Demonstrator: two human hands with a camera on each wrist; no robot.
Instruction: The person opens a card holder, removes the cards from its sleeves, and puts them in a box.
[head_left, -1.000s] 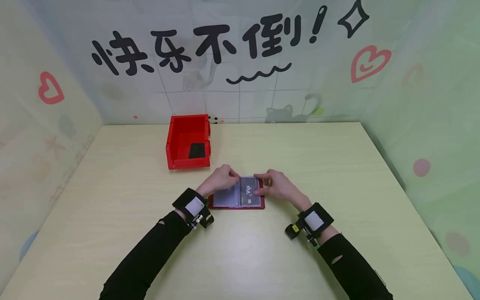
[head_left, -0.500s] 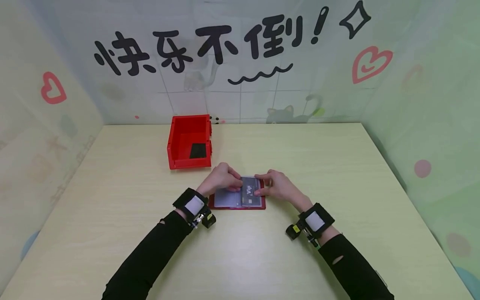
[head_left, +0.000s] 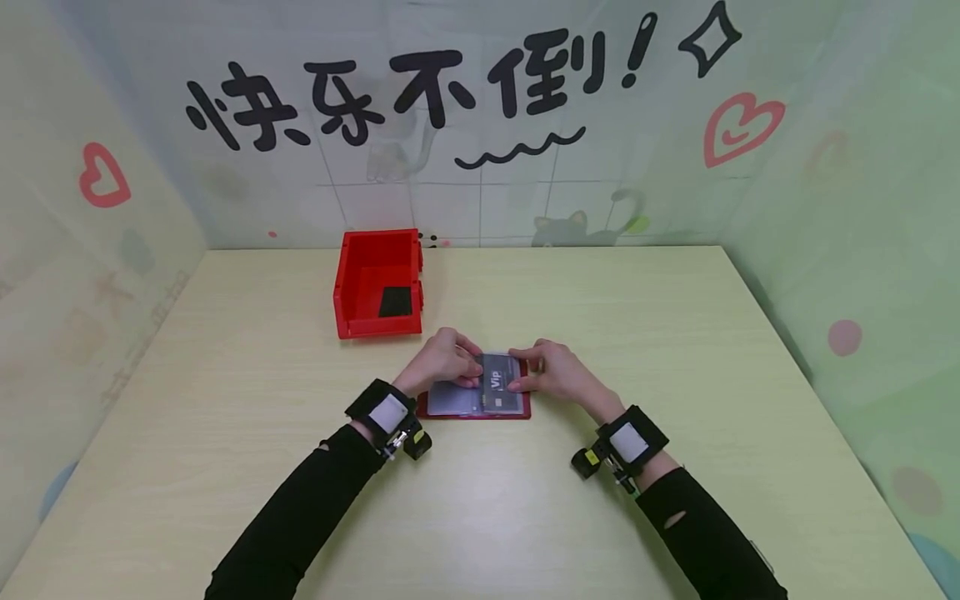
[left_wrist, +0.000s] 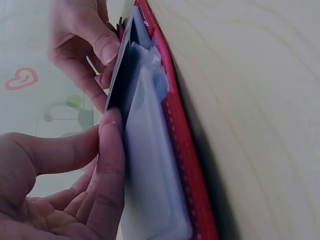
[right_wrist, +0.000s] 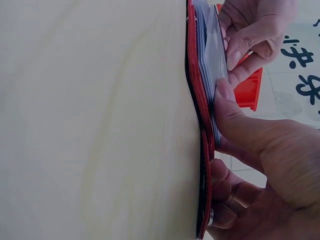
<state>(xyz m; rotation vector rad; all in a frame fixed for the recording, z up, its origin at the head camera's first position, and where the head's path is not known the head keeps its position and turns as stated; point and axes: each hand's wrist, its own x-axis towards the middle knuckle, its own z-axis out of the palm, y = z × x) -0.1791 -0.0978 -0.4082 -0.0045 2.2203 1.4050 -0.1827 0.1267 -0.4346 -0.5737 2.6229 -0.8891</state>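
On my head feed, a pale backdrop (head_left: 247, 196) with bold dark lettering rose behind the table (head_left: 480, 517), which filled most of the lower view. Two black sleeves (head_left: 292, 508) reached in from the near side. The red bin (head_left: 363, 283) sat toward the table's far edge, left of centre, its open top facing me. Just nearer and to its right, around the middle of the table, I had the red card holder (head_left: 453, 404) lying open, clear plastic pages showing on its left half.

The right hand (head_left: 558, 371) gripped the holder's right edge; my right wrist feed showed its thumb on the plastic and the other fingers curled against the red cover. The left hand (head_left: 450, 357) came in from the other side, thumb and index finger pinching the near edge of a dark card (head_left: 497, 396) marked "Vip", which lay over the right half. I could not tell whether plastic was caught in that pinch too. Smallest was a dark flat piece (head_left: 395, 302) inside the bin, at its near right corner.
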